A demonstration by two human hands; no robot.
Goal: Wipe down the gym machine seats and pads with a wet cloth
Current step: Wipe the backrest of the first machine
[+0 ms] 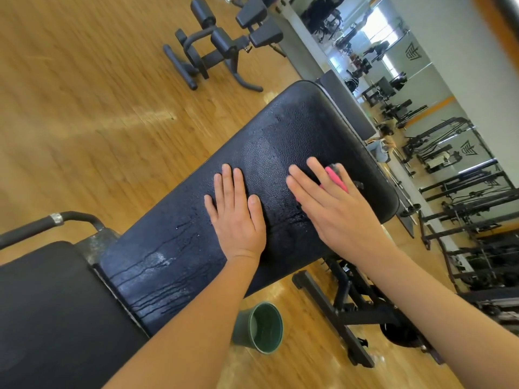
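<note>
Gym floor point(84, 113), one wet pad point(283, 136), one cloth point(335, 177), left hand point(238, 217), right hand point(332, 210)

Back pad point(280, 136) upper half bare beyond both hands, left hand point(238, 220) flat mid-pad, right hand point(331, 209) on pink cloth point(335, 176) nr right edge, green bucket point(242, 329) & frame point(362, 315) on floor below right edge, handle bar point(78, 215) off lower-left corner

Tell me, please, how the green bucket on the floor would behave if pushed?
The green bucket looks like thin plastic, so probably light. Its base seems narrower than its rim, so it might tip; on the glossy floor it may slide.
</note>
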